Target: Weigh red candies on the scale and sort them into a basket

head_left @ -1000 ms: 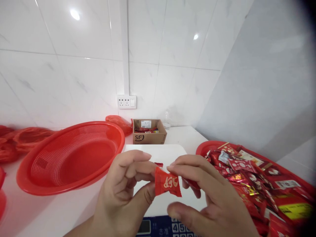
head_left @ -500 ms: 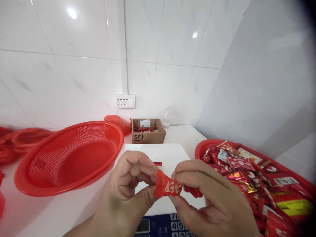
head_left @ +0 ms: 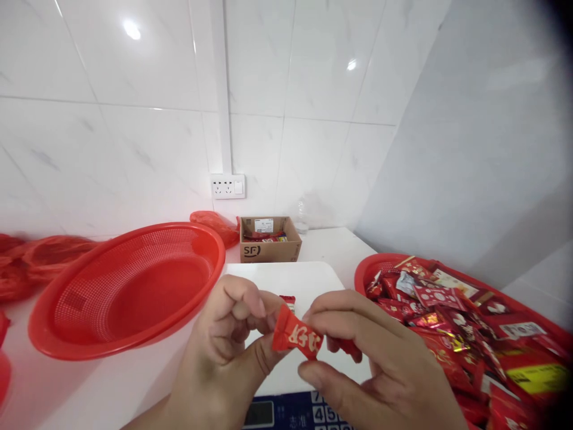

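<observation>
Wrapped candy [head_left: 298, 337], likely light and slick

It is above the scale [head_left: 286, 275] on the counter [head_left: 89, 388], toward the plate's keypad [head_left: 298, 417] edge. The left hand [head_left: 224, 358] has its grip pinched on one end; the right hand [head_left: 385, 358] has its thumb apart, fingers around a red-wrapped piece [head_left: 350, 349]. The core seems firm, the crimped ends soft; its middle should hold best

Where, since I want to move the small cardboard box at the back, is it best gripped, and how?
Probably pinch the cardboard box by its right wall from above, thumb outside: the open top leaves that edge exposed, while the red bag crowds the left side.
</observation>
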